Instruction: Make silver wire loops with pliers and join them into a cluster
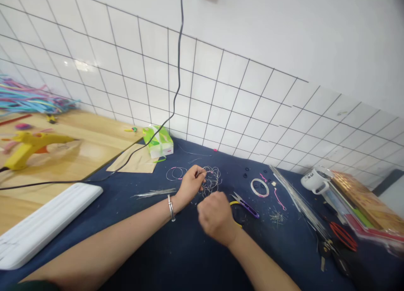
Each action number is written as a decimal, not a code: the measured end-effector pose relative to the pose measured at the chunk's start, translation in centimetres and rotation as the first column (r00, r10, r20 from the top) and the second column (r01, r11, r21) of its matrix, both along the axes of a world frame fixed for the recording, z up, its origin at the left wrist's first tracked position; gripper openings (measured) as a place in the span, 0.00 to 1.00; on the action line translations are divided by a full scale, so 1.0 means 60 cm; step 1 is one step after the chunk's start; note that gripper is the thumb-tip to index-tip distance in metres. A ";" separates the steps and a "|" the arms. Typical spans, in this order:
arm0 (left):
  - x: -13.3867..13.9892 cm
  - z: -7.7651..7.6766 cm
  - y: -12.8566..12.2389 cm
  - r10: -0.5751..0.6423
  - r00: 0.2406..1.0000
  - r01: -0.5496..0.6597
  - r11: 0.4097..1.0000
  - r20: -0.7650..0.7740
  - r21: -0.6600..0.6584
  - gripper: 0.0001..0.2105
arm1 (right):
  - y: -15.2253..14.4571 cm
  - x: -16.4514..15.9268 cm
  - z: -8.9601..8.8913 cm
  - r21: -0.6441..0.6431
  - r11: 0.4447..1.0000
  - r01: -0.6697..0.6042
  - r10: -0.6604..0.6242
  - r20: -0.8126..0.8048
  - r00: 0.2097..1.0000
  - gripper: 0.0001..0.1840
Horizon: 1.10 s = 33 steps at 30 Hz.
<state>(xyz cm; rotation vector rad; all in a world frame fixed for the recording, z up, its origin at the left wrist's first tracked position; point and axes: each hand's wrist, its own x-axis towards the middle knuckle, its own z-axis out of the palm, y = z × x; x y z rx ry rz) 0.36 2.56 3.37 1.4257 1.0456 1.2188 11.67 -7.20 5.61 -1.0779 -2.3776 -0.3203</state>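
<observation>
My left hand (191, 183), with a silver bangle (171, 207) at its wrist, pinches the edge of a looped wire piece (213, 178), a round cluster of thin silvery loops. My right hand (217, 217) is closed just below that piece, slightly blurred; anything inside its fingers is hidden. Right beside it lie purple-handled snips (248, 207) with their blades apart, and a yellow-handled tool (234, 203) partly covered by the hand. Left of my left hand are thin wire rings (176, 173) and a bundle of straight wires (154, 193) on the dark blue cloth.
A white tape roll (259, 188), wire scraps (277, 217), long wires (298, 200) and a mug (314, 181) lie rightward. Leftward are a tissue pack (159, 143), a white power strip (53, 223) and a yellow glue gun (25, 150). A black cable (174, 101) hangs across.
</observation>
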 end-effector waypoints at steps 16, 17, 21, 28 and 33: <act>0.003 0.033 -0.039 -0.287 0.918 0.316 0.946 0.274 -0.068 0.10 | 0.075 0.134 0.002 -0.115 0.790 0.602 -0.609 -0.260 0.749 0.09; 0.003 0.035 -0.042 -0.299 0.909 0.331 0.942 0.289 -0.065 0.10 | 0.075 0.134 0.005 -0.130 0.800 0.586 -0.597 -0.281 0.752 0.09; 0.007 0.041 -0.051 -0.317 0.896 0.351 0.934 0.311 -0.060 0.10 | 0.080 0.132 0.006 -0.239 0.860 0.451 -0.510 -0.364 0.780 0.09; 0.013 0.041 -0.069 -0.427 0.880 0.447 0.893 0.209 -0.056 0.09 | 0.062 0.095 0.004 -0.242 0.935 0.258 -0.342 -0.437 0.832 0.12; 0.019 0.041 -0.080 -0.405 0.890 0.437 0.889 0.209 -0.136 0.10 | 0.032 0.119 0.016 -0.232 0.959 0.162 -0.255 -0.459 0.851 0.04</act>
